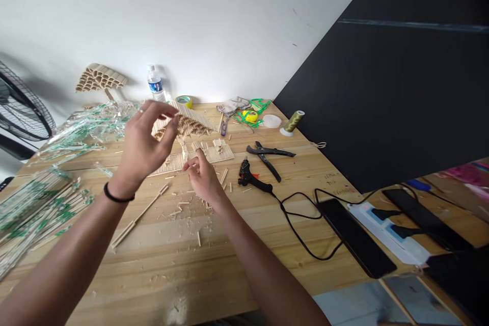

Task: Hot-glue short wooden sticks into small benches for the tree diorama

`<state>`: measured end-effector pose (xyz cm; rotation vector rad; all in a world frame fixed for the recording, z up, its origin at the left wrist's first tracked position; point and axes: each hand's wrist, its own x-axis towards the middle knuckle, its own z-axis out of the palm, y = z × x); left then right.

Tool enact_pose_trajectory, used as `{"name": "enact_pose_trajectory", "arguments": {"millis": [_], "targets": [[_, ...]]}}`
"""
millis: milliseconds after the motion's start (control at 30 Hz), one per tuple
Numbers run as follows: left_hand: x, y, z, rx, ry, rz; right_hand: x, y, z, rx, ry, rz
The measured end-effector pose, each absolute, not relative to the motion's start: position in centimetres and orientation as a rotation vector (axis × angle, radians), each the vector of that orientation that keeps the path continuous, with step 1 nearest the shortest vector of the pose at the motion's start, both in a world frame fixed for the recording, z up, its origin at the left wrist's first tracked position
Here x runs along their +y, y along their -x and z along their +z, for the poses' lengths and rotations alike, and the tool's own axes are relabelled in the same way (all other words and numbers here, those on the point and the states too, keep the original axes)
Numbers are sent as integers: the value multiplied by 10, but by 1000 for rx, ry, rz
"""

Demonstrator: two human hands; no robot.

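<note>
A tree-like model of thin wooden sticks stands on the table, with a slanted stick canopy, a narrow trunk and a flat slatted base. In front of the canopy's left part is my left hand, raised, its thumb and forefinger curved with a small gap between them; nothing shows in it. My right hand is low by the foot of the trunk, fingers bent together in a pinch. Whatever they hold there is too small to make out. Short stick offcuts and shavings lie around it.
A black glue gun and black-handled cutters lie right of the model. Phone, cable and power strip are farther right. Wrapped stick bundles, a fan and a water bottle are leftward.
</note>
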<state>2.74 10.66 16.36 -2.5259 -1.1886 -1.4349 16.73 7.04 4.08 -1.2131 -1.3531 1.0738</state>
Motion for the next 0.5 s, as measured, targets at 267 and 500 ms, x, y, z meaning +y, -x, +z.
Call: {"name": "enact_pose_trajectory", "arguments": {"millis": [267, 500], "targets": [[169, -35, 207, -1361, 2744, -649, 81, -161, 41, -1343, 1251, 1102], [198, -53, 214, -1474, 2901, -240, 93, -159, 40, -1376, 1306, 972]]}}
